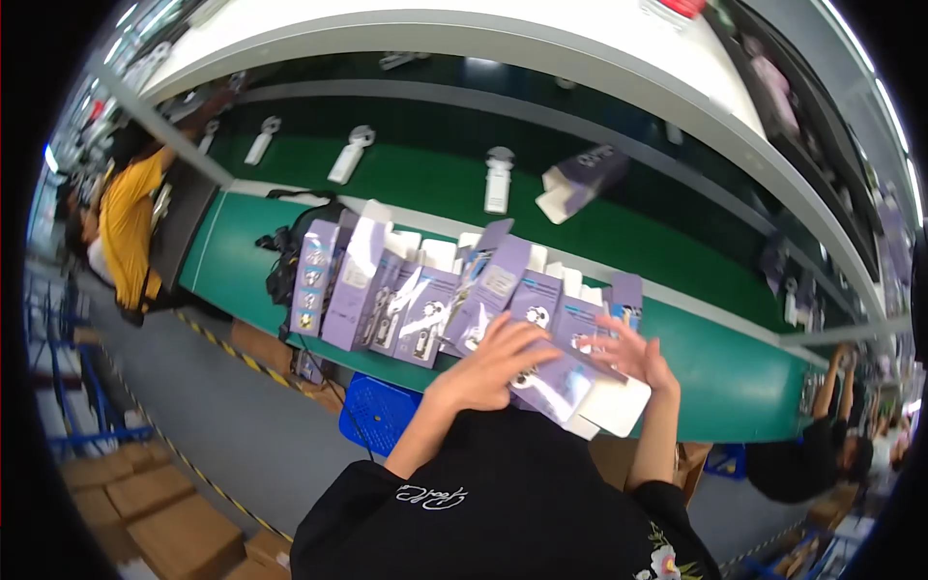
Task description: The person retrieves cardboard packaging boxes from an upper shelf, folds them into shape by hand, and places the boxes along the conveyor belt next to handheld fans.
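A purple-and-white printed carton [559, 385] lies tilted in front of my chest, its white end flaps [615, 404] standing open toward the lower right. My left hand [495, 367] grips the carton's left end, with fingers over its upper face. Beside the other end, my right hand [633, 356] has its fingers spread and holds nothing; whether it touches the carton I cannot tell. Just beyond both hands stands a row of similar purple cartons [425, 314], several with white flaps up.
White handheld devices [497, 184] and an open purple carton [580, 184] lie on a green conveyor belt [425, 179] behind the green bench [720, 377]. Black cables [282, 261] sit left of the row. A shelf edge [464, 24] crosses above. Other people work at both sides.
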Demonstrator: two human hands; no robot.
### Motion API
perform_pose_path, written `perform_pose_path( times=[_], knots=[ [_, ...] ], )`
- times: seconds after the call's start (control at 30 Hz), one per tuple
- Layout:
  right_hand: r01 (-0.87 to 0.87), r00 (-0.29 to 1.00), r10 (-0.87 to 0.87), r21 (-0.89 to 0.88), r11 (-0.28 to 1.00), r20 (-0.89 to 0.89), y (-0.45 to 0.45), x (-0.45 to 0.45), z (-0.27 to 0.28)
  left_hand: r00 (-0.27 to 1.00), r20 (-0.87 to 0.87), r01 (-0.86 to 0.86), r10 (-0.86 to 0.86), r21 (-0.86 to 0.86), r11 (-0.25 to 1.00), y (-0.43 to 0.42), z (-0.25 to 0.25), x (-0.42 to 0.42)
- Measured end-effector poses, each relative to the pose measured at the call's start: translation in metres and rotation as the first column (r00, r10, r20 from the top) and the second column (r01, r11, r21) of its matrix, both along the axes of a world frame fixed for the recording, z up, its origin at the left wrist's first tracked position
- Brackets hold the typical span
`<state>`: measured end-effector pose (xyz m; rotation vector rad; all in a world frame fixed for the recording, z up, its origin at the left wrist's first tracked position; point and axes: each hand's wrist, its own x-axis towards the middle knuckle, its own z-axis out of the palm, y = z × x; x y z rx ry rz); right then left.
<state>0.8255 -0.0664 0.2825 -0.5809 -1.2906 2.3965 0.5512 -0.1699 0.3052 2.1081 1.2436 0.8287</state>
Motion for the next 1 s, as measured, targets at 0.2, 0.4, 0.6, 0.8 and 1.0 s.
perform_pose_path(
  times=[0.2, 0.4, 0.6, 0.8, 1.0],
  knots=[
    [-0.128, 0.981, 0.085, 0.255, 0.958, 0.176, -0.055, 0.009, -0.032, 0.996, -0.084, 0.012, -0.011, 0.013, 1.000, -0.024, -0.013, 0.017],
    [0.167, 0.955, -0.145, -0.065, 0.984, 0.258, -0.078, 0.021, -0.054, 0.985, 0.038, -0.171, 0.167, 0.262, 0.950, -0.018, -0.002, 0.027],
    [0.532, 0.847, -0.454, -0.422, 0.734, 0.277, -0.046, 0.007, -0.074, 0.939, 0.334, -0.185, 0.084, 0.283, 0.941, -0.029, 0.024, 0.049],
    [0.513, 0.857, -0.501, -0.092, 0.854, 0.121, 0.043, -0.149, -0.038, 0.912, 0.401, -0.021, -0.093, 0.272, 0.962, -0.015, 0.001, -0.029],
    [0.440, 0.672, -0.537, 0.308, 0.844, 0.510, 0.111, -0.313, -0.037, 0.974, 0.139, -0.204, 0.176, 0.218, 0.955, -0.004, -0.015, -0.159]
  ],
)
